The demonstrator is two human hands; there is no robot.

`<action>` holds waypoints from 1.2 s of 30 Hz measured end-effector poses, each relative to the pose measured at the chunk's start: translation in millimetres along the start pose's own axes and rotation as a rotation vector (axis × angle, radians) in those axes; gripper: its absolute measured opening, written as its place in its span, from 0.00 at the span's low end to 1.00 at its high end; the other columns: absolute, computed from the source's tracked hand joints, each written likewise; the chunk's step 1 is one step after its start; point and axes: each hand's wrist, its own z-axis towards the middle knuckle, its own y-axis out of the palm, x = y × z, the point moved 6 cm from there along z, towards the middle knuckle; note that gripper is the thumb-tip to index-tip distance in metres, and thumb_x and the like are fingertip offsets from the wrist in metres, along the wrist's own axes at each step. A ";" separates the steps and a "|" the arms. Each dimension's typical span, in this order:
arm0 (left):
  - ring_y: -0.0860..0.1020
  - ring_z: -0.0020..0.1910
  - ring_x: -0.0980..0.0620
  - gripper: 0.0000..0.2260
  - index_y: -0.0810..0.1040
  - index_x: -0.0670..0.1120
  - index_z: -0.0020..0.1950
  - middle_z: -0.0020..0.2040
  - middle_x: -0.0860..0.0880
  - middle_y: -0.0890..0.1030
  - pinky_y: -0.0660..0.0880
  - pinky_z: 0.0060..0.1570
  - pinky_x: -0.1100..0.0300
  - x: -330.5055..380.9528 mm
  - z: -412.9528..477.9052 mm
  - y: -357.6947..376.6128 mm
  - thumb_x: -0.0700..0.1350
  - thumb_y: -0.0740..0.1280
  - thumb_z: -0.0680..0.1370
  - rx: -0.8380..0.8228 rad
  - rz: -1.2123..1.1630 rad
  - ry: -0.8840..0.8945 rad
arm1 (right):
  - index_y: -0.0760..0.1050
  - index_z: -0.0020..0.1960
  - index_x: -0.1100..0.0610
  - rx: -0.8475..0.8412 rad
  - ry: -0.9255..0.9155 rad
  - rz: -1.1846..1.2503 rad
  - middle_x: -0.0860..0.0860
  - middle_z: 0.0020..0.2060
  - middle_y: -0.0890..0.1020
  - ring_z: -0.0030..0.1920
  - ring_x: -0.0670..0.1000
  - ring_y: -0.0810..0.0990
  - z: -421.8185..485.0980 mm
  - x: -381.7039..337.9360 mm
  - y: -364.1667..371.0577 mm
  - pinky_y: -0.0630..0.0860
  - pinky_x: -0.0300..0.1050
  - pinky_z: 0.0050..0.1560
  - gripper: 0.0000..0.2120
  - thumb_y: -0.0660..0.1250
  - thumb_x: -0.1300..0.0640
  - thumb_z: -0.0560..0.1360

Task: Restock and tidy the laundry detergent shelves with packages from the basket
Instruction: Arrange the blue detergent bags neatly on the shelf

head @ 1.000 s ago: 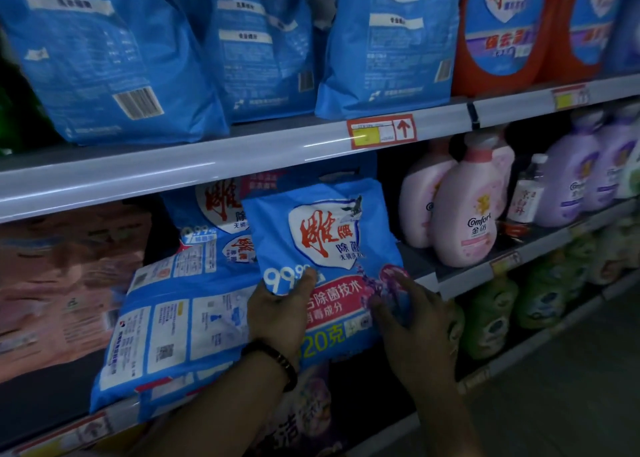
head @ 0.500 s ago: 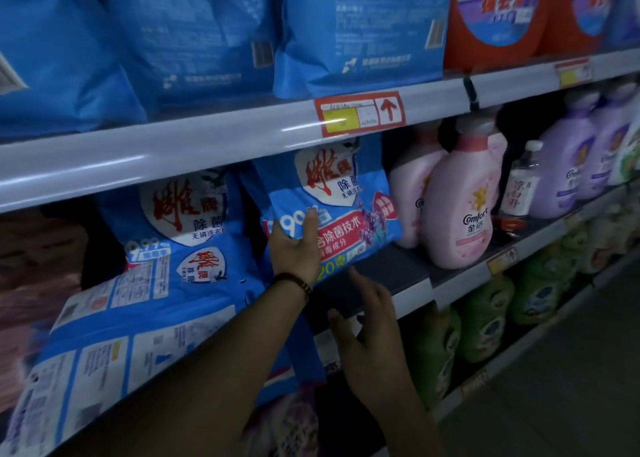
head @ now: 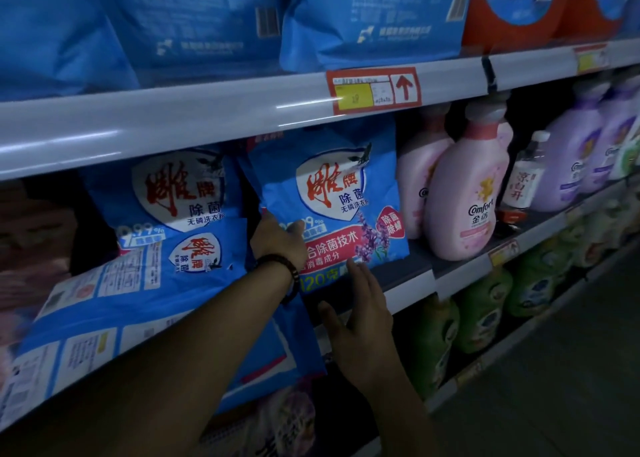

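Blue plastic, printed in red and white: the blue detergent bag [head: 332, 197] stands upright on the middle shelf [head: 408, 292], its long axis vertical and its top tucked just under the upper shelf [head: 207, 124]. It sits between a second upright bag [head: 173, 193] on its left and the pink softener bottle [head: 467, 193] on its right, near the bottle but apart from it.

Our left hand [head: 277, 245] holds the bag at its lower left edge, thumb laid over the front, the other fingers gone round behind and out of sight. Our right hand [head: 363, 321] is flat and open, fingers straight, holding nothing. It lies below and in front of the bag, fingertips [head: 352, 265] up at the bag's bottom edge — whether they touch it we cannot tell.

So the bag lies up and away from the right hand, and the left is the nearer one, already on it. We judge the next move to be a squaring-up — the left hand steadies while the right pushes the base back along the shelf. Pushed too high, the bag, which looks soft and tall, may tip toward the bottle.
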 end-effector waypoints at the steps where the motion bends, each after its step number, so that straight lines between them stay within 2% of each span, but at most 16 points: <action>1: 0.78 0.67 0.38 0.27 0.67 0.44 0.80 0.73 0.41 0.76 0.77 0.66 0.43 -2.0 -0.2 -1.2 0.50 0.68 0.83 0.013 -0.001 -0.016 | 0.52 0.85 0.45 -0.025 0.008 -0.026 0.47 0.85 0.53 0.84 0.49 0.52 -0.4 -0.2 1.5 0.53 0.60 0.82 0.40 0.64 0.38 0.78; 4: 0.80 0.64 0.38 0.27 0.67 0.45 0.79 0.71 0.41 0.77 0.79 0.63 0.41 -3.8 -4.9 -2.6 0.51 0.70 0.82 0.038 -0.049 -0.065 | 0.47 0.85 0.41 -0.090 0.032 -0.054 0.42 0.85 0.46 0.84 0.44 0.47 -1.1 -3.5 6.4 0.45 0.62 0.81 0.38 0.66 0.42 0.83; 7: 0.80 0.63 0.38 0.27 0.65 0.42 0.73 0.70 0.40 0.76 0.80 0.62 0.43 3.9 -11.3 1.6 0.50 0.72 0.80 0.055 -0.077 -0.184 | 0.47 0.84 0.39 -0.119 0.055 -0.050 0.40 0.85 0.44 0.83 0.44 0.50 -1.9 -10.0 9.5 0.44 0.65 0.81 0.36 0.64 0.43 0.83; 10: 0.74 0.67 0.37 0.33 0.60 0.42 0.76 0.74 0.40 0.66 0.75 0.67 0.44 26.2 -27.9 -0.9 0.51 0.72 0.78 0.101 -0.112 -0.212 | 0.52 0.83 0.40 -0.084 0.055 -0.073 0.42 0.85 0.52 0.83 0.46 0.54 -4.0 -20.1 10.4 0.50 0.66 0.79 0.33 0.61 0.40 0.83; 11: 0.72 0.69 0.37 0.34 0.59 0.42 0.78 0.74 0.40 0.64 0.73 0.70 0.46 35.8 -36.1 -3.9 0.50 0.72 0.78 0.097 -0.137 -0.162 | 0.57 0.82 0.40 -0.063 0.052 -0.076 0.44 0.82 0.60 0.82 0.49 0.58 -6.2 -26.1 8.6 0.55 0.68 0.78 0.31 0.59 0.38 0.81; 13: 0.72 0.70 0.39 0.34 0.60 0.42 0.80 0.75 0.42 0.64 0.71 0.72 0.51 50.4 -55.8 -10.4 0.48 0.71 0.79 0.023 -0.151 -0.036 | 0.70 0.71 0.44 -0.023 0.048 -0.032 0.48 0.68 0.76 0.71 0.55 0.72 -9.8 -36.6 8.3 0.69 0.69 0.68 0.28 0.54 0.38 0.75; 16: 0.74 0.70 0.45 0.28 0.66 0.46 0.78 0.74 0.45 0.68 0.74 0.70 0.47 53.1 -85.3 -32.2 0.45 0.71 0.80 -0.101 0.002 0.220 | 0.75 0.51 0.44 0.024 0.024 0.094 0.46 0.49 0.82 0.54 0.53 0.81 -21.0 -52.2 10.1 0.79 0.57 0.53 0.11 0.58 0.43 0.73; 18: 0.76 0.66 0.53 0.17 0.75 0.50 0.68 0.67 0.50 0.75 0.78 0.65 0.51 47.0 -105.8 -55.4 0.41 0.70 0.80 -0.123 0.101 0.443 | 0.75 0.46 0.43 -0.003 -0.011 0.196 0.40 0.40 0.84 0.44 0.39 0.83 -30.3 -65.0 14.7 0.79 0.39 0.42 0.02 0.65 0.49 0.74; 19: 0.77 0.63 0.56 0.13 0.76 0.50 0.63 0.64 0.52 0.76 0.79 0.62 0.54 42.9 -116.6 -69.8 0.41 0.69 0.80 -0.116 0.140 0.526 | 0.75 0.47 0.43 -0.049 -0.029 0.207 0.37 0.37 0.84 0.41 0.34 0.82 -34.8 -71.1 19.6 0.74 0.31 0.37 0.05 0.68 0.53 0.75; 21: 0.76 0.61 0.58 0.06 0.77 0.50 0.60 0.59 0.54 0.76 0.76 0.61 0.58 28.7 -131.5 -98.9 0.46 0.67 0.82 -0.093 0.271 0.642 | 0.76 0.53 0.47 -0.118 -0.044 0.171 0.40 0.35 0.84 0.36 0.33 0.81 -44.9 -77.7 29.9 0.71 0.30 0.33 0.08 0.72 0.57 0.77; 24: 0.74 0.65 0.52 0.13 0.77 0.51 0.64 0.63 0.53 0.77 0.73 0.65 0.56 -2.3 -144.6 -134.8 0.55 0.62 0.85 -0.084 0.629 0.775 | 0.75 0.66 0.52 -0.073 0.017 0.133 0.50 0.43 0.87 0.45 0.49 0.85 -53.8 -76.3 37.4 0.76 0.43 0.45 0.18 0.74 0.53 0.78; 26: 0.72 0.70 0.49 0.19 0.76 0.51 0.69 0.68 0.52 0.75 0.72 0.69 0.51 -27.0 -147.5 -151.0 0.60 0.61 0.84 -0.157 0.775 0.767 | 0.79 0.65 0.54 -0.040 0.091 0.135 0.54 0.46 0.88 0.50 0.56 0.86 -54.6 -72.7 40.3 0.78 0.47 0.51 0.18 0.74 0.50 0.77; 29: 0.66 0.77 0.52 0.30 0.66 0.57 0.79 0.76 0.56 0.69 0.68 0.74 0.50 -57.1 -151.4 -164.6 0.69 0.59 0.80 -0.309 0.901 0.671 | 0.84 0.49 0.60 -0.113 0.191 0.398 0.56 0.38 0.88 0.38 0.56 0.85 -61.1 -78.4 52.1 0.84 0.55 0.42 0.11 0.74 0.51 0.76; 31: 0.64 0.78 0.52 0.36 0.60 0.58 0.82 0.78 0.57 0.67 0.66 0.76 0.49 -67.2 -154.6 -171.8 0.72 0.60 0.77 -0.315 0.922 0.646 | 0.82 0.40 0.62 -0.130 0.227 0.639 0.55 0.29 0.82 0.30 0.54 0.78 -70.7 -92.1 61.6 0.78 0.49 0.32 0.07 0.75 0.62 0.77; 34: 0.60 0.81 0.46 0.40 0.56 0.57 0.83 0.81 0.52 0.65 0.62 0.79 0.44 -84.6 -146.3 -187.9 0.71 0.62 0.75 -0.207 0.963 0.538 | 0.76 0.32 0.53 -0.127 0.112 0.647 0.47 0.27 0.75 0.31 0.48 0.73 -81.6 -108.8 71.2 0.72 0.45 0.35 0.15 0.79 0.56 0.73; 36: 0.56 0.84 0.44 0.40 0.53 0.54 0.85 0.83 0.49 0.61 0.58 0.80 0.44 -97.5 -136.6 -195.8 0.68 0.59 0.76 -0.176 0.979 0.439 | 0.78 0.36 0.50 -0.197 0.035 0.663 0.42 0.31 0.78 0.35 0.43 0.78 -90.2 -124.7 80.3 0.74 0.42 0.40 0.13 0.78 0.60 0.75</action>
